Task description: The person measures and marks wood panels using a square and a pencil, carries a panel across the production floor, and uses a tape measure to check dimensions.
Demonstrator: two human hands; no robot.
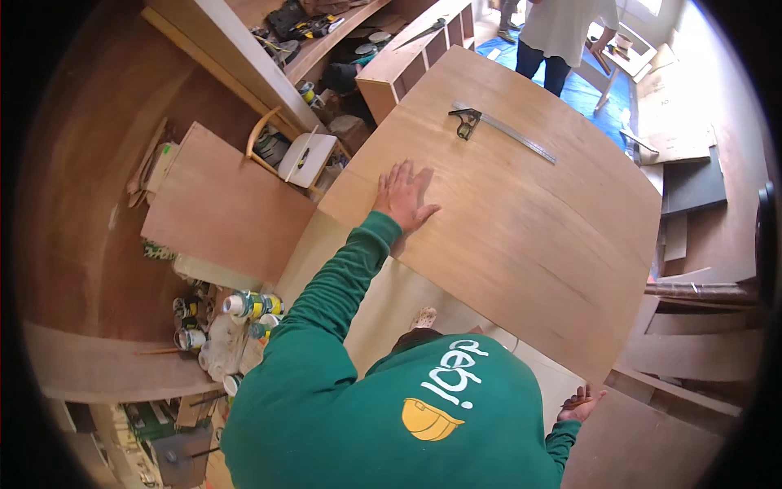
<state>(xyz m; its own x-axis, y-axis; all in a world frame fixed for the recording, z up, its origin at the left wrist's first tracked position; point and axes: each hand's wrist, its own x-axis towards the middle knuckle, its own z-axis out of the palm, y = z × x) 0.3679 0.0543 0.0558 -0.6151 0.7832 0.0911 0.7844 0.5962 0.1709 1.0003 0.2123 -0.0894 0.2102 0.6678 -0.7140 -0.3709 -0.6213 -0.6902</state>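
Observation:
A large pale plywood sheet (521, 236) lies in front of me, its near edge by my body. My left hand (403, 198) rests flat on its left part, fingers spread, nothing in it. Low on the right, beside the sheet's near right corner, my right hand (580, 405) has its fingers curled around a thin brownish stick that looks like a pencil; the fingers partly hide it. Farther up on the plywood lies a combination square (505, 130), with a black head and a steel rule pointing to the right.
At left a smaller brown board (224, 212) stands near a chair (308, 159) with a knife on its seat. Paint cans (252, 305) cluster below it. Shelving (415, 65) holds tools. Another person (562, 37) stands beyond the sheet on a blue tarp. Wood panels (700, 334) lean at right.

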